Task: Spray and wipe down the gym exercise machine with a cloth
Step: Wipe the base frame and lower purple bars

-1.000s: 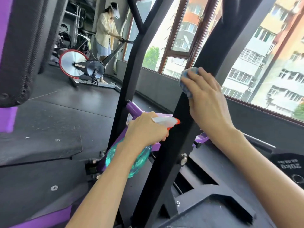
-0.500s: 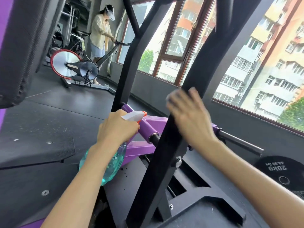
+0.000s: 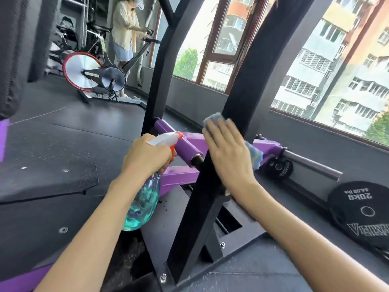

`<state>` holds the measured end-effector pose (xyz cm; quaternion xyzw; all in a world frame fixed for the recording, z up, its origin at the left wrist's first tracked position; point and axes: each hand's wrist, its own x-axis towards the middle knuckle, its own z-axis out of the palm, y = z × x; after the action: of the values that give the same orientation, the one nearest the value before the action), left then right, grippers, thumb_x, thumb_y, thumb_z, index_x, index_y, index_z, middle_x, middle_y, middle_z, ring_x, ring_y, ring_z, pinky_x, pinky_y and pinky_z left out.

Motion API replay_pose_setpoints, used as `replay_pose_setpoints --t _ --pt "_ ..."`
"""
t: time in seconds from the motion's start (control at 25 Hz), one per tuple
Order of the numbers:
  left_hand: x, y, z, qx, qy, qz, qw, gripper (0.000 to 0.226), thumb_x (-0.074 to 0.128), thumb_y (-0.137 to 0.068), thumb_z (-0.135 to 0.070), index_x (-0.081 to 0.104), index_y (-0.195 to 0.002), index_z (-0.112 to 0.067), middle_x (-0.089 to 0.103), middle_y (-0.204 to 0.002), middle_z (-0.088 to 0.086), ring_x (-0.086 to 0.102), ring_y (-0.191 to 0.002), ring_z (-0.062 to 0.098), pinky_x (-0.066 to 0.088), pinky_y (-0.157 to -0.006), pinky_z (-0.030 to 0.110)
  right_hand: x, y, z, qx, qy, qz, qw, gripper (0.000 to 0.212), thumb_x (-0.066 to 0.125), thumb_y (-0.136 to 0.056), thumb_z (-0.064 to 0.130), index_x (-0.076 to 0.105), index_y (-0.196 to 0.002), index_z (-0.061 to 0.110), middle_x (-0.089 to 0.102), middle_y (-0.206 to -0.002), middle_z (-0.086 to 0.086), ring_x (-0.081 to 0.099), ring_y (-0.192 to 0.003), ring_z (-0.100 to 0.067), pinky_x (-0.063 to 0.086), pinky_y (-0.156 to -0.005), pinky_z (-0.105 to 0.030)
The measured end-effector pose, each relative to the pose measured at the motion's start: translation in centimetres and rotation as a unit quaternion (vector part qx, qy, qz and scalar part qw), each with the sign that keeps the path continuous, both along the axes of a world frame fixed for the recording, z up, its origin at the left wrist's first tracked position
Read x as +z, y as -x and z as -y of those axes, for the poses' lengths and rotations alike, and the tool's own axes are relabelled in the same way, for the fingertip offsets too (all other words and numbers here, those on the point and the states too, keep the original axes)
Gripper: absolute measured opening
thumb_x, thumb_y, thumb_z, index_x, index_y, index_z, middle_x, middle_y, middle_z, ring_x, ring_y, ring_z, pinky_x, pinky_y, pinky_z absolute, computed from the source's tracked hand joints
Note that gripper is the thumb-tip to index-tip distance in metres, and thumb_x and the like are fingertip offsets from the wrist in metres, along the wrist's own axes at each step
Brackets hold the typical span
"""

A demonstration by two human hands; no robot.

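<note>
Head view: left hand (image 3: 147,157) grips teal plastic spray bottle (image 3: 143,205), right hand (image 3: 229,159) is flat, pressing blue cloth (image 3: 213,118) against black metal post (image 3: 248,81).

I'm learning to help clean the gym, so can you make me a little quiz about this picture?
1. Which hand grips the spray bottle? A left, B right.
2. True or false: the right hand presses the blue cloth against the black upright bar.
3. Fill in: the weight plate lying at the right reads ___ KG.

Key: 1 A, the left hand. 2 True. 3 20.
</note>
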<state>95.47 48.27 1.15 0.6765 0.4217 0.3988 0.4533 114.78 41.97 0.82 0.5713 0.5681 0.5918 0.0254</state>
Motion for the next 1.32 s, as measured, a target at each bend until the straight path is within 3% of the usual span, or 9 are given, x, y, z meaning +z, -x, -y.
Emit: replay_pose_setpoints --t 0.16,0.32,0.52,0.72,0.92,1.04,1.16,1.24,1.32 --pt "-1.1 0.1 0.3 -0.006 -0.006 -0.013 1.000 0.035 0.045 -0.045 -0.026 0.072 -0.063 -0.013 0.072 -0.068 0.008 0.061 -0.051 0.022 0.060 -0.071 0.042 -8.8 1.4 0.8 -0.032 0.255 0.034 0.966 0.033 0.067 -0.078 0.018 0.070 -0.109 0.007 0.066 -0.111 -0.013 0.058 -0.108 -0.032 0.025 -0.112 -0.043" --pt "-2.6 0.2 -0.2 -0.035 0.015 -0.012 0.999 0.037 0.049 -0.046 -0.008 0.074 -0.074 -0.005 0.074 -0.075 0.005 0.066 -0.066 0.029 0.053 -0.058 0.028 -6.9 0.6 0.0 -0.033 0.031 0.005 0.999 0.049 0.039 -0.088 0.006 0.049 -0.135 0.001 0.051 -0.137 -0.014 0.046 -0.129 -0.030 0.010 -0.118 -0.043" --pt "-6.4 -0.1 -0.1 -0.064 0.046 -0.034 0.996 0.028 0.050 -0.056 0.002 0.073 -0.071 -0.003 0.074 -0.081 0.011 0.061 -0.066 0.021 0.047 -0.045 0.018 -22.6 2.5 2.1 -0.108 0.339 0.047 0.934 0.058 0.020 -0.099 0.019 0.001 -0.147 -0.007 0.008 -0.156 -0.022 0.006 -0.145 -0.037 -0.015 -0.108 -0.048" --pt "-10.0 -0.1 0.3 -0.080 0.072 -0.046 0.993 0.028 0.051 -0.051 -0.003 0.072 -0.069 -0.005 0.074 -0.087 0.012 0.060 -0.068 0.019 0.044 -0.046 0.016 -31.6 4.0 3.0 -0.092 0.455 0.057 0.884 0.059 0.027 -0.102 0.024 0.006 -0.149 -0.005 0.009 -0.157 -0.019 0.004 -0.145 -0.036 -0.015 -0.111 -0.046" --pt "-11.6 -0.3 -0.7 -0.081 0.063 -0.048 0.994 0.042 0.048 -0.043 -0.007 0.076 -0.075 -0.011 0.075 -0.085 0.006 0.060 -0.068 0.016 0.049 -0.056 0.022 -23.9 1.2 1.9 0.030 0.199 -0.121 0.972 0.055 0.049 -0.081 0.005 0.047 -0.135 -0.001 0.050 -0.139 -0.014 0.047 -0.129 -0.030 0.006 -0.118 -0.041" --pt "-10.8 -1.1 -0.3 -0.171 -0.016 -0.104 0.980 0.044 0.049 -0.043 -0.010 0.075 -0.077 -0.017 0.074 -0.084 0.001 0.056 -0.067 0.013 0.043 -0.051 0.015 -25.9 1.1 5.4 0.145 0.225 -0.240 0.933 0.048 0.040 -0.081 0.005 0.060 -0.124 0.008 0.061 -0.119 -0.005 0.057 -0.110 -0.027 0.023 -0.111 -0.036" --pt "-9.8 -2.5 0.9 -0.301 -0.123 -0.256 0.911 0.044 0.049 -0.059 -0.020 0.067 -0.098 -0.032 0.069 -0.090 -0.011 0.060 -0.080 0.017 0.049 -0.068 0.023 -29.1 -0.4 9.9 0.176 0.211 -0.334 0.902 0.048 0.045 -0.082 0.007 0.052 -0.127 0.019 0.052 -0.120 0.003 0.051 -0.110 -0.022 0.035 -0.101 -0.037" --pt "-9.8 -3.7 2.2 -0.275 -0.193 -0.317 0.887 0.027 0.052 -0.076 -0.024 0.058 -0.100 -0.033 0.062 -0.089 -0.016 0.058 -0.089 0.017 0.047 -0.075 0.034 -29.3 -1.6 11.7 0.138 0.041 -0.519 0.843 0.042 0.046 -0.089 0.006 0.052 -0.124 0.027 0.052 -0.123 0.007 0.051 -0.111 -0.021 0.036 -0.098 -0.030" --pt "-10.4 -4.7 3.8 -0.232 -0.246 -0.315 0.887 0.016 0.054 -0.083 -0.022 0.053 -0.097 -0.030 0.060 -0.093 -0.012 0.057 -0.093 0.021 0.042 -0.072 0.036 -27.4 -1.5 11.3 0.106 -0.177 -0.697 0.687 0.036 0.047 -0.096 0.003 0.056 -0.118 0.030 0.055 -0.120 0.006 0.054 -0.112 -0.019 0.038 -0.094 -0.019"
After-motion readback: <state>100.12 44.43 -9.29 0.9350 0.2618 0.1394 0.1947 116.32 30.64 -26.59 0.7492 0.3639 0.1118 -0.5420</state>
